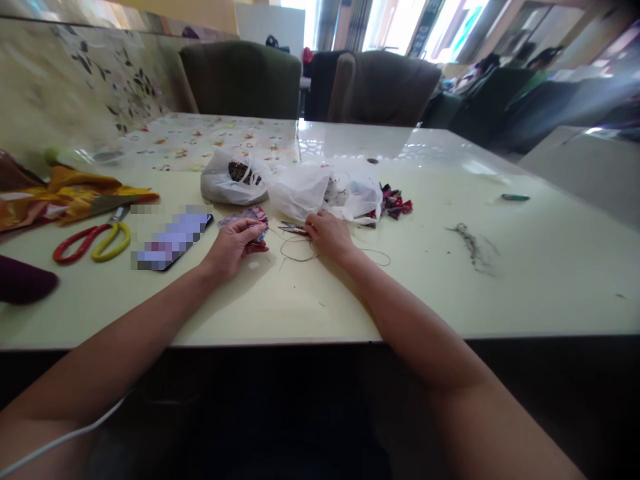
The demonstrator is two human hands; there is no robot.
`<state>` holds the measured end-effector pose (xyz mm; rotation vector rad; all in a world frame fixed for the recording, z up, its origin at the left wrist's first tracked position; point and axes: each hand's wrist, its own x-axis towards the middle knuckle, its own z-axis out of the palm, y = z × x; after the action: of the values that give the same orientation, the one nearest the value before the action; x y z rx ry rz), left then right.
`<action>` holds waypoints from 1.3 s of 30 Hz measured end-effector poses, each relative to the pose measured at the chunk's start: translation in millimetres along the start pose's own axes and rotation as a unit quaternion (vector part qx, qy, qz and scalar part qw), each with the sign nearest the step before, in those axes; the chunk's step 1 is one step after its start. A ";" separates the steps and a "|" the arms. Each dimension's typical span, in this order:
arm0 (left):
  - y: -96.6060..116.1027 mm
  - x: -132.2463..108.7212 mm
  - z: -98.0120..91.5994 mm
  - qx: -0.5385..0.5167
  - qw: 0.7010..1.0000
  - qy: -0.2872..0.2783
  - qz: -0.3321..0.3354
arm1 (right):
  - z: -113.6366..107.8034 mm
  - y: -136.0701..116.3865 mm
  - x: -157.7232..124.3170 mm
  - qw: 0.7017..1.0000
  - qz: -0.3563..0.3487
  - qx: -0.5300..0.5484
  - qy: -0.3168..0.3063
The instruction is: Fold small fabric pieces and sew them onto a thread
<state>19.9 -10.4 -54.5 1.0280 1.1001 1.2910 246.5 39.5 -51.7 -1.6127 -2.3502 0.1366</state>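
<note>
Patterned fabric piece (249, 218) pinched in left hand (231, 245), low over counter (525, 280). Right hand (327, 231) curled on small snips (294, 229), thread (300, 252) looped beneath. Stitching seemingly mid-way; finished red pieces (396, 201) heaped right. Plastic bags (300, 187) crowding just behind; scissors (95, 241) well left.

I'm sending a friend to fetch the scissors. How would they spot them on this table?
On the pale table, look at its left side, beside the orange cloth. The scissors lie flat there, left of the person's left hand: one red handle loop, one yellow.
</note>
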 end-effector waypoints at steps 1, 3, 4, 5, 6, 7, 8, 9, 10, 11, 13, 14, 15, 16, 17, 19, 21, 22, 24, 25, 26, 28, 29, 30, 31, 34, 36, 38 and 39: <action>0.0 0.1 0.3 0.002 1.000 0.002 0.001 | 0.0 1.3 0.8 1.000 0.002 0.003 0.000; 1.2 0.1 1.0 0.001 1.000 0.013 0.010 | 0.4 5.2 3.0 1.000 0.011 0.005 -0.003; 2.5 0.1 1.2 -0.004 1.000 0.025 0.018 | 0.7 7.7 4.2 1.000 0.016 0.005 -0.007; 4.0 0.2 1.4 -0.012 0.999 0.039 0.027 | 1.0 10.3 5.3 1.000 0.022 0.004 -0.013; 5.9 0.4 1.3 -0.022 0.998 0.054 0.036 | 1.4 13.0 6.3 0.999 0.027 0.003 -0.019; 7.9 0.8 1.0 -0.033 0.996 0.068 0.045 | 1.9 15.6 7.1 0.999 0.032 0.001 -0.024; 9.8 1.3 0.5 -0.044 0.994 0.081 0.053 | 2.3 18.0 7.7 0.999 0.034 0.000 -0.027; 11.6 2.0 -0.2 -0.054 0.993 0.090 0.061 | 2.7 20.0 7.9 0.999 0.035 -0.001 -0.029; 13.2 2.6 -1.0 -0.062 0.991 0.098 0.069 | 3.1 21.6 8.0 0.999 0.037 -0.002 -0.029; 14.5 3.3 -1.9 -0.068 0.989 0.104 0.077 | 3.2 22.9 7.8 0.999 0.039 -0.002 -0.029; 16.7 4.5 -3.9 -0.075 0.986 0.114 0.091 | 2.5 24.9 7.0 0.999 0.045 -0.002 -0.026; 17.7 5.0 -5.1 -0.078 0.985 0.118 0.098 | 1.5 25.8 6.5 0.999 0.049 -0.002 -0.024; 18.8 5.5 -6.3 -0.081 0.984 0.123 0.105 | 0.1 26.9 6.0 0.998 0.053 -0.004 -0.021; 20.1 6.0 -7.7 -0.087 0.981 0.129 0.113 | -1.7 28.1 5.6 0.998 0.058 0.002 -0.015; 21.6 6.5 -9.1 -0.094 0.979 0.136 0.121 | -3.7 29.6 5.4 0.998 0.062 0.014 -0.007; 24.6 7.6 -11.7 -0.113 0.973 0.150 0.135 | -7.2 33.2 5.5 0.996 0.066 0.050 0.016; 27.1 8.6 -13.0 -0.130 0.969 0.156 0.139 | -9.2 37.0 6.5 0.994 0.062 0.081 0.036; 27.8 8.9 -13.0 -0.137 0.968 0.158 0.135 | -9.5 38.5 7.1 0.991 0.058 0.110 0.045; 27.8 8.6 -11.1 -0.149 0.970 0.156 0.113 | -9.6 39.7 7.7 0.966 0.061 0.245 0.058; 27.0 8.1 -9.5 -0.153 0.972 0.152 0.097 | -9.8 39.0 7.6 0.931 0.067 0.353 0.060; 25.8 7.3 -7.5 -0.155 0.974 0.145 0.081 | -10.5 37.2 7.0 0.878 0.074 0.470 0.057; 22.7 5.4 -3.4 -0.158 0.978 0.125 0.057 | -13.4 30.1 4.4 0.748 0.088 0.656 0.037; 20.9 4.3 -1.6 -0.159 0.979 0.114 0.050 | -15.5 25.1 2.5 0.694 0.092 0.714 0.022; 19.2 3.3 0.0 -0.159 0.981 0.104 0.041 | -17.7 19.2 0.2 0.651 0.096 0.753 0.006; 17.5 2.5 1.4 -0.158 0.982 0.097 0.029 | -19.7 12.9 -2.4 0.619 0.100 0.779 -0.012; 13.8 0.5 3.6 -0.154 0.985 0.076 0.005 | -23.0 -5.6 -10.9 0.571 0.085 0.814 -0.068; 12.7 -0.7 4.3 -0.151 0.987 0.060 0.001 | -23.1 -14.5 -16.0 0.557 0.060 0.823 -0.092; 12.5 -2.2 4.9 -0.149 0.988 0.044 -0.004 | -22.7 -19.4 -19.8 0.551 0.046 0.825 -0.116; 12.5 -2.9 5.3 -0.149 0.988 0.038 -0.008 | -22.4 -20.5 -21.0 0.549 0.044 0.825 -0.128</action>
<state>22.7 -12.7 -41.1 0.7505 0.9345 1.4396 241.5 10.6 -29.3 -0.5444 -1.0017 1.9326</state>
